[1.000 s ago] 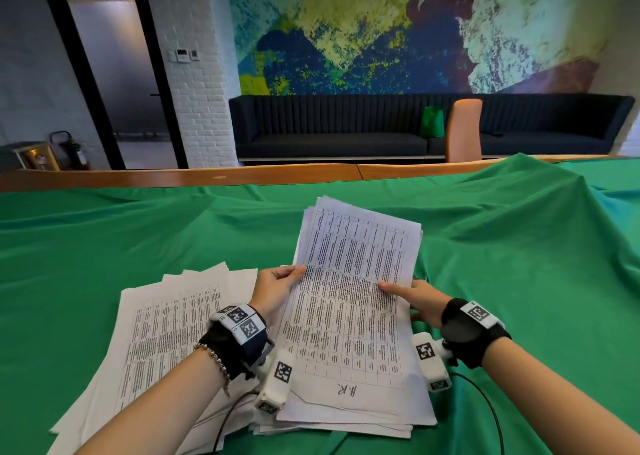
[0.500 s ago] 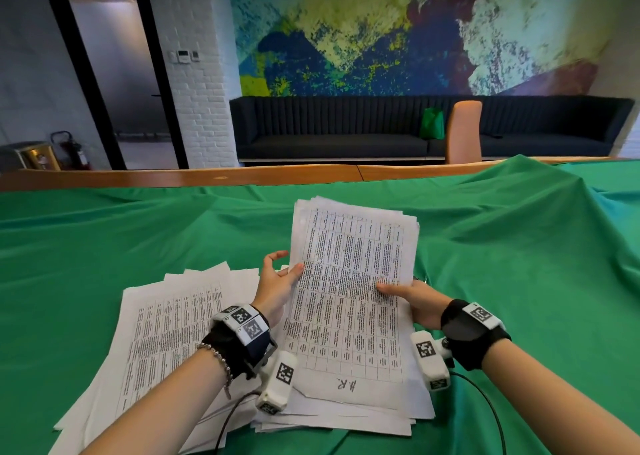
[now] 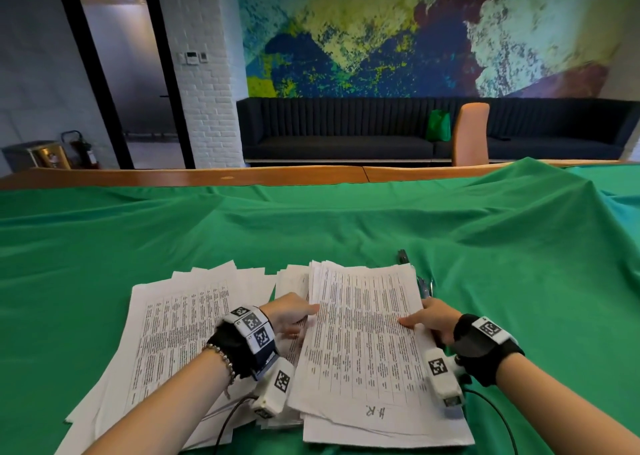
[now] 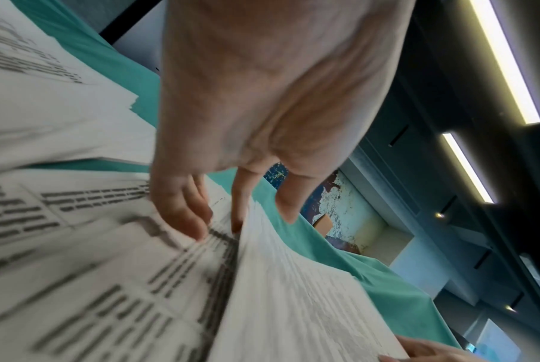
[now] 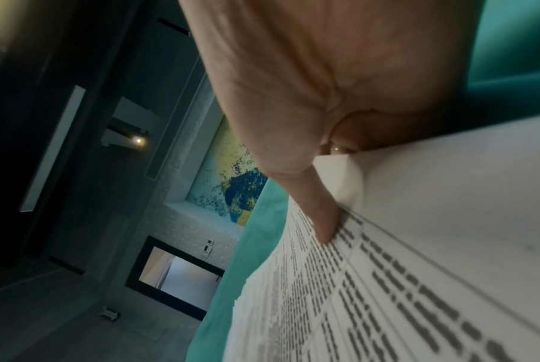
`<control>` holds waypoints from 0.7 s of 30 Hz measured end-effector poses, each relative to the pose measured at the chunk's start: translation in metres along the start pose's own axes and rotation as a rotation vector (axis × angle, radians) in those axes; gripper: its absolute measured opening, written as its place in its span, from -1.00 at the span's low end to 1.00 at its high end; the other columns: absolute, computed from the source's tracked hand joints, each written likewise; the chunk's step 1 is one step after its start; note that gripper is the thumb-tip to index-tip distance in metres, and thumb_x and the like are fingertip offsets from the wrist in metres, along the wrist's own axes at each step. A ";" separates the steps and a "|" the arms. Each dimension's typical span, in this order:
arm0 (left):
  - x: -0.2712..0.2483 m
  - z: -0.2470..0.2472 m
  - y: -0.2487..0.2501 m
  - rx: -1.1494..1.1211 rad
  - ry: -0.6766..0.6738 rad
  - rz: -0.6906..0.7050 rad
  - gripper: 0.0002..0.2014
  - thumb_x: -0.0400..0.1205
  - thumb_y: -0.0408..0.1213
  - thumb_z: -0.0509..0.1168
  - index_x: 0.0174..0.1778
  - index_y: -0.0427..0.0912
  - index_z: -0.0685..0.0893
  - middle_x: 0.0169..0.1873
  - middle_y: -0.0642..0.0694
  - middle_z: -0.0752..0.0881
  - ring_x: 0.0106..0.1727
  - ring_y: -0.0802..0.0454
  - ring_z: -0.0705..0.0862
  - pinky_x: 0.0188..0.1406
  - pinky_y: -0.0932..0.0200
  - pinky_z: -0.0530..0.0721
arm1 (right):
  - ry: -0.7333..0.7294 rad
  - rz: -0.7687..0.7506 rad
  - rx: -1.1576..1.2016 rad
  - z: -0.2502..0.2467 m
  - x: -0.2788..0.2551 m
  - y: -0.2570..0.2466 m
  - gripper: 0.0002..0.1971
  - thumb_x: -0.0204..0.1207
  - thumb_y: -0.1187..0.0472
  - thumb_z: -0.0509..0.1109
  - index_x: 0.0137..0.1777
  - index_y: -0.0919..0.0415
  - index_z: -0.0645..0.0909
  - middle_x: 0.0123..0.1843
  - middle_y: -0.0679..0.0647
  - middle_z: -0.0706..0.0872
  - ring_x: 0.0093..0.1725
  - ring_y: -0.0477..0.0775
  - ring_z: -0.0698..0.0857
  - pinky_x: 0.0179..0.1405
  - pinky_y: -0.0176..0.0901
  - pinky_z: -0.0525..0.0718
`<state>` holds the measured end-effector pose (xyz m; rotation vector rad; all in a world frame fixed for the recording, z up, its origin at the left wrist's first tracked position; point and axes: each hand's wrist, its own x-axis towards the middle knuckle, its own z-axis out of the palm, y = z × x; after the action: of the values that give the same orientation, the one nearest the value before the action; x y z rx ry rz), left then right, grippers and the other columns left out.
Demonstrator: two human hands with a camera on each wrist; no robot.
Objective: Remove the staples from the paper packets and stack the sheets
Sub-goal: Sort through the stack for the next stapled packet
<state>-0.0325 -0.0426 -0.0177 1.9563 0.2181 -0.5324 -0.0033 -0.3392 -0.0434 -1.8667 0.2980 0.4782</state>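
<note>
A stack of printed sheets (image 3: 360, 343) lies almost flat on more loose sheets in front of me; its top page is a table with "H.R." handwritten at the near end. My left hand (image 3: 292, 316) pinches the stack's left edge, with the fingers (image 4: 181, 210) at the fanned page edges. My right hand (image 3: 431, 319) grips the right edge, its thumb (image 5: 321, 220) pressed on the top page and the other fingers hidden beneath. A second, spread pile of sheets (image 3: 180, 330) lies to the left. No staple is visible.
A green cloth (image 3: 311, 229) covers the table and rises in a fold at the right. A small dark metal tool (image 3: 402, 256) lies just beyond the stack, with another metal piece (image 3: 425, 286) by its right edge. The wooden table edge, a chair and a sofa are behind.
The stack, held raised and tilted towards me before, has come down nearly flat onto the loose sheets. Both hands keep their hold on its edges.
</note>
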 end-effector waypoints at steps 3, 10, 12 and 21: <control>0.007 -0.009 -0.008 0.088 0.121 -0.040 -0.61 0.66 -0.05 0.29 0.36 -0.12 0.58 0.36 -0.08 0.55 0.21 -0.02 0.55 -0.05 0.15 0.65 | 0.021 -0.004 0.064 -0.007 -0.004 0.001 -0.71 0.44 0.55 0.46 0.16 0.42 0.65 -0.01 0.26 0.80 -0.06 0.29 0.79 -0.38 0.01 0.77; 0.007 -0.012 -0.005 0.052 0.141 -0.059 -0.51 0.67 -0.08 0.30 0.50 -0.09 0.40 0.42 -0.12 0.47 0.30 -0.04 0.48 0.20 0.07 0.59 | 0.044 -0.106 0.145 -0.010 -0.005 0.002 -0.61 0.44 0.62 0.41 0.24 0.38 0.57 0.00 0.24 0.80 -0.10 0.28 0.79 -0.32 0.06 0.79; 0.006 -0.011 -0.004 0.016 0.150 -0.067 -0.48 0.66 -0.06 0.30 0.53 -0.10 0.37 0.40 -0.13 0.47 0.28 -0.04 0.50 0.19 0.07 0.63 | 0.047 -0.160 0.172 -0.009 -0.009 -0.002 -0.63 0.47 0.62 0.37 0.22 0.31 0.56 -0.01 0.22 0.79 -0.08 0.26 0.79 -0.29 0.08 0.79; 0.005 -0.012 0.012 -0.324 0.162 0.116 -0.23 0.62 0.07 0.32 0.64 -0.19 0.15 0.59 -0.16 0.30 0.55 -0.16 0.36 0.53 -0.13 0.35 | 0.037 -0.513 0.200 -0.007 -0.027 -0.030 -0.54 0.51 0.51 0.40 0.36 0.18 0.50 0.17 0.18 0.78 0.03 0.17 0.82 -0.03 0.08 0.79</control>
<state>-0.0206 -0.0376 -0.0061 1.6835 0.2733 -0.2447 -0.0138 -0.3364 -0.0040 -1.6761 -0.1098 0.0597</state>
